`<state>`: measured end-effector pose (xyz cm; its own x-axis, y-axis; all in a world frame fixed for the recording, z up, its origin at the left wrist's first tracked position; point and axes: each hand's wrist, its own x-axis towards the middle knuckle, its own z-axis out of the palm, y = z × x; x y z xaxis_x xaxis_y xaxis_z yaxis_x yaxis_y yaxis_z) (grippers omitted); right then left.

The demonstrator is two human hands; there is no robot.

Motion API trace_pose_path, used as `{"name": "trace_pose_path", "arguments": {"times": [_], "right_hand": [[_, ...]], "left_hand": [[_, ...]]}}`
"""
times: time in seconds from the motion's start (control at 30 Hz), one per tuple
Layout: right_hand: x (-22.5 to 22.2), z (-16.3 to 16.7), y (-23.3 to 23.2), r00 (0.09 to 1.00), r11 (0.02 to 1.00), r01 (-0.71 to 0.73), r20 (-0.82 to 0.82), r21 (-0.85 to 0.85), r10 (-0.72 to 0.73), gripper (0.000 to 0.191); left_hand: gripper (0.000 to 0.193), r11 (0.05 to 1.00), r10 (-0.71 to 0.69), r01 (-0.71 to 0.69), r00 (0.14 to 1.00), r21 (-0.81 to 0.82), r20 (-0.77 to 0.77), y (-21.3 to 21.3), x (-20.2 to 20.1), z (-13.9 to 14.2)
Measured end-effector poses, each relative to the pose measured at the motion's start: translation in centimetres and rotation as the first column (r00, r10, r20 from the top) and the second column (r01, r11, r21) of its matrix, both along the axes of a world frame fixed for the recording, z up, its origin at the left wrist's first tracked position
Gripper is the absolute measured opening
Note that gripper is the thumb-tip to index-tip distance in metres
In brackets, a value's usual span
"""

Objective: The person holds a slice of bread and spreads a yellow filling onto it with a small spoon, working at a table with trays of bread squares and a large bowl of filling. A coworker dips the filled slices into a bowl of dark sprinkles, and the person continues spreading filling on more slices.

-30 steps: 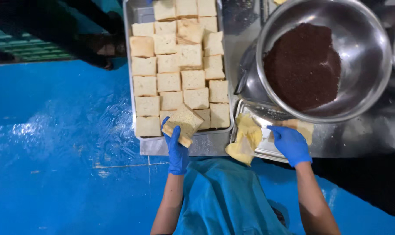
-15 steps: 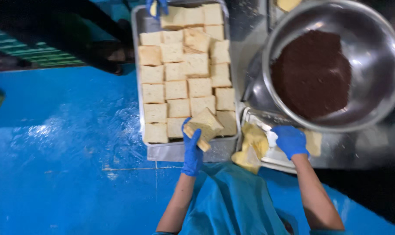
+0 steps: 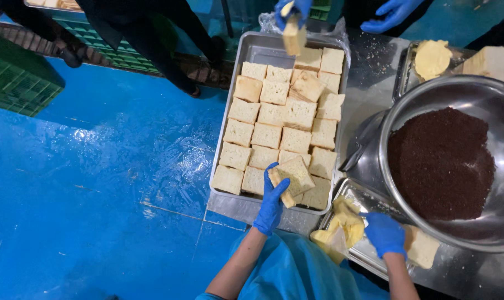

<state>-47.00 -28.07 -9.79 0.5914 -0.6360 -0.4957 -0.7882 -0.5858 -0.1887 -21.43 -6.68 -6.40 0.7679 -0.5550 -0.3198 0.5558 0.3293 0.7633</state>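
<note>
Bread slice [image 3: 292,179], lower centre of frame: being pinched along its lower-left edge by the gloved left hand [image 3: 271,203], hovering over the near end of the metal tray [image 3: 252,50]. Sitting slightly further up the tray than half a second ago, not yet lying among the rows. Facing broad side up, one corner pointing toward upper frame; being nearly square, showing no clear long axis. Right hand [image 3: 384,233] resting on yellow spread [image 3: 346,222], lower right; gripping or loose, cannot tell.

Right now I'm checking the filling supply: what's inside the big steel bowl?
The steel bowl holds a dark brown crumbly heap. That heap covers the bowl's bottom, so its depth cannot be seen.
</note>
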Motion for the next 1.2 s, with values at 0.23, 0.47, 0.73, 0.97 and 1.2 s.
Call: {"name": "trace_pose_path", "arguments": {"times": [0.23,0.47,0.73,0.97,1.2], "right_hand": [[-1.3,1.7,1.3,0.984,0.914,0.123,0.071,0.386,-0.162,0.039],[0.5,10.2,3.3,0.767,0.816,0.084,0.485,0.572,-0.419,0.039],[6.6,17.0,10.7,0.792,0.841,-0.279,0.384,-0.464,0.474,0.055],[6.1,16.6,10.7,0.839,0.808,-0.354,0.222,-0.472,0.497,0.059],[2.8,14.6,11.7,0.783,0.818,-0.414,0.301,-0.400,0.544,0.054]], "left_hand": [[0.066,0.998,-0.035,0.034,0.999,-0.047,-0.023,0.1,0.4,0.6],[0.072,0.988,-0.095,0.080,0.989,-0.129,-0.114,1.6,-1.2,0.3],[0.068,0.991,-0.108,0.105,0.993,-0.082,-0.036,2.4,-3.3,1.4],[0.072,0.985,-0.128,0.117,0.989,-0.128,-0.079,4.3,-4.2,1.7],[0.068,0.984,-0.097,0.077,0.988,-0.159,-0.122,4.7,-4.4,0.6]]}}
